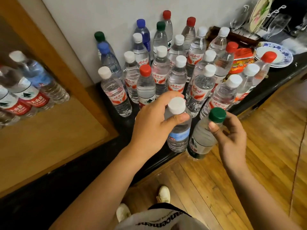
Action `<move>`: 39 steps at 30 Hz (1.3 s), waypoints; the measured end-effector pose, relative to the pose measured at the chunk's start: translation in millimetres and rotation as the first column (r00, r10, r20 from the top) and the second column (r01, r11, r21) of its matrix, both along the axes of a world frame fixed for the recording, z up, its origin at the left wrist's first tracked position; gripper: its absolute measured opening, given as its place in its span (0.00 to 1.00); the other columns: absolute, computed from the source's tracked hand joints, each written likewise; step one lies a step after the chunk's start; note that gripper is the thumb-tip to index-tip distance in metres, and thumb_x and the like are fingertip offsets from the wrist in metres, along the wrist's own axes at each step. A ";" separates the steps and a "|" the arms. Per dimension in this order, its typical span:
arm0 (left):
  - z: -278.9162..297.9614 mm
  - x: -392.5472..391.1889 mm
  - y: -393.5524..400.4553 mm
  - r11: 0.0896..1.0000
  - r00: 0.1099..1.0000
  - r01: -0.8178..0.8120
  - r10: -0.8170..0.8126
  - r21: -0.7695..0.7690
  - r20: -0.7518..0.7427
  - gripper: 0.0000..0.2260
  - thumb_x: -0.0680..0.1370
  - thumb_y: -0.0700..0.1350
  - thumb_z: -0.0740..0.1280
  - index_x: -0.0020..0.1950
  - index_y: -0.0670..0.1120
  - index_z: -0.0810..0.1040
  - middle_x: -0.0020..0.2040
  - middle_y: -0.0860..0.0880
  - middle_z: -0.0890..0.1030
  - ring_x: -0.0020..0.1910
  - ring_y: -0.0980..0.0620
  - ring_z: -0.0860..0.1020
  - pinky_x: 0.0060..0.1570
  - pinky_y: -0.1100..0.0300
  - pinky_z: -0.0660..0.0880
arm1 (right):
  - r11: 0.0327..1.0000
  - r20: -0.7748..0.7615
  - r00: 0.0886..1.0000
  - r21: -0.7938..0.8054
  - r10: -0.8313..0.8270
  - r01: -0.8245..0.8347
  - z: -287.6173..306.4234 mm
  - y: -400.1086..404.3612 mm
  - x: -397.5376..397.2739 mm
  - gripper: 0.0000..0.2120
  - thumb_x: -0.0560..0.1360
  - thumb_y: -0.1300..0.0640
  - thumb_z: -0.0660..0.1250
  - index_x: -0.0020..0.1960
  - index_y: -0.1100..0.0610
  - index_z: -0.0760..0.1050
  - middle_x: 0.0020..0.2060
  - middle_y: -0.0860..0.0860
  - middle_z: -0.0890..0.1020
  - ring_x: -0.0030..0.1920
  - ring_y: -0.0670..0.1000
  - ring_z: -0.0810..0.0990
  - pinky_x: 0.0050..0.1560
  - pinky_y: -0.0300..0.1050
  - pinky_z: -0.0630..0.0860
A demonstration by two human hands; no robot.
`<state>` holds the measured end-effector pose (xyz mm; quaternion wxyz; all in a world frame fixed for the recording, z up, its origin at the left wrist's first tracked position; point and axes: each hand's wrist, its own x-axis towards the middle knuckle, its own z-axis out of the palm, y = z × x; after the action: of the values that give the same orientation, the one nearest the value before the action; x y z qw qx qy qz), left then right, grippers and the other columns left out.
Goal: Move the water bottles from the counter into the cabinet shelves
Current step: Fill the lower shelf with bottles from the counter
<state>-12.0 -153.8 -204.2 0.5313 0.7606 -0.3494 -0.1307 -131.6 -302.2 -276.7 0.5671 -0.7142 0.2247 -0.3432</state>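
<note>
Glassware [274,22] at top right is blurred; I can't count it. Left hand [154,123] grips a white-capped bottle [178,130], right hand [230,135] pinches a green-capped bottle [202,138] at the counter [126,128] edge. Bottle crowd [166,67] behind them; three or more bottles [25,92] lie in the cabinet [54,130].

Green cap [217,115]; white cap [177,105]; plate [289,54] blue-patterned, perhaps floral.
</note>
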 end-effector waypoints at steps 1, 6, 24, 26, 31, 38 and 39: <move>5.8 -2.0 6.3 0.999 1.000 0.021 -0.021 -0.027 -0.013 0.19 0.70 0.53 0.69 0.60 0.50 0.75 0.54 0.52 0.81 0.56 0.53 0.78 0.55 0.46 0.75 | 1.000 0.015 1.000 0.023 0.016 -0.016 3.7 3.9 -2.8 0.12 0.70 0.56 0.67 0.53 0.48 0.74 0.46 0.37 0.81 0.49 0.37 0.77 0.52 0.35 0.74; 21.0 0.9 48.4 0.987 0.995 0.036 -0.050 -0.159 -0.089 0.16 0.70 0.52 0.68 0.57 0.54 0.74 0.53 0.50 0.81 0.56 0.50 0.78 0.55 0.43 0.75 | 0.991 0.100 0.988 0.055 0.118 -0.124 23.3 33.0 2.3 0.11 0.73 0.59 0.63 0.53 0.49 0.74 0.46 0.39 0.81 0.49 0.40 0.77 0.51 0.38 0.75; -9.5 67.8 284.7 0.775 0.789 -0.614 0.599 -0.149 -0.140 0.16 0.69 0.36 0.72 0.47 0.55 0.75 0.44 0.59 0.79 0.42 0.69 0.76 0.42 0.75 0.71 | 0.739 -0.088 0.742 -0.064 0.665 -0.670 38.3 209.4 137.4 0.13 0.71 0.58 0.67 0.54 0.52 0.70 0.48 0.45 0.78 0.51 0.40 0.77 0.52 0.34 0.71; -11.9 86.3 302.9 0.733 0.745 -0.667 0.660 -0.129 -0.100 0.15 0.68 0.38 0.74 0.47 0.54 0.75 0.44 0.59 0.79 0.41 0.70 0.75 0.41 0.75 0.71 | 0.736 -0.138 0.754 -0.162 0.642 -0.657 43.4 220.5 161.8 0.15 0.71 0.56 0.68 0.55 0.56 0.70 0.48 0.42 0.77 0.49 0.36 0.76 0.50 0.31 0.71; -23.3 131.9 334.4 0.648 0.652 -0.757 0.758 -0.085 -0.030 0.18 0.67 0.43 0.76 0.54 0.48 0.76 0.47 0.52 0.80 0.45 0.57 0.76 0.45 0.66 0.72 | 0.704 -0.303 0.779 -0.335 0.549 -0.627 55.2 237.2 224.8 0.20 0.71 0.55 0.70 0.58 0.60 0.69 0.45 0.40 0.75 0.44 0.36 0.74 0.44 0.24 0.68; -41.9 164.3 350.3 0.580 0.581 -0.810 0.813 -0.087 0.018 0.16 0.67 0.44 0.76 0.52 0.47 0.77 0.46 0.54 0.78 0.45 0.55 0.76 0.46 0.62 0.72 | 0.784 -0.351 0.787 -0.189 0.508 -0.591 43.4 249.3 265.8 0.16 0.74 0.62 0.67 0.59 0.64 0.68 0.50 0.50 0.75 0.52 0.48 0.73 0.53 0.38 0.70; -42.8 166.5 350.9 0.577 0.579 -0.811 0.815 -0.095 0.013 0.16 0.67 0.44 0.76 0.52 0.48 0.77 0.45 0.54 0.78 0.45 0.56 0.76 0.46 0.64 0.72 | 0.792 -0.345 0.782 -0.152 0.518 -0.592 42.8 248.5 266.8 0.16 0.75 0.63 0.65 0.60 0.65 0.67 0.51 0.53 0.75 0.54 0.49 0.73 0.56 0.41 0.70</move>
<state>154.6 197.1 -247.0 0.5518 0.8179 0.0184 0.1620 135.1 -53.7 -233.9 0.5092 -0.8563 0.0367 -0.0782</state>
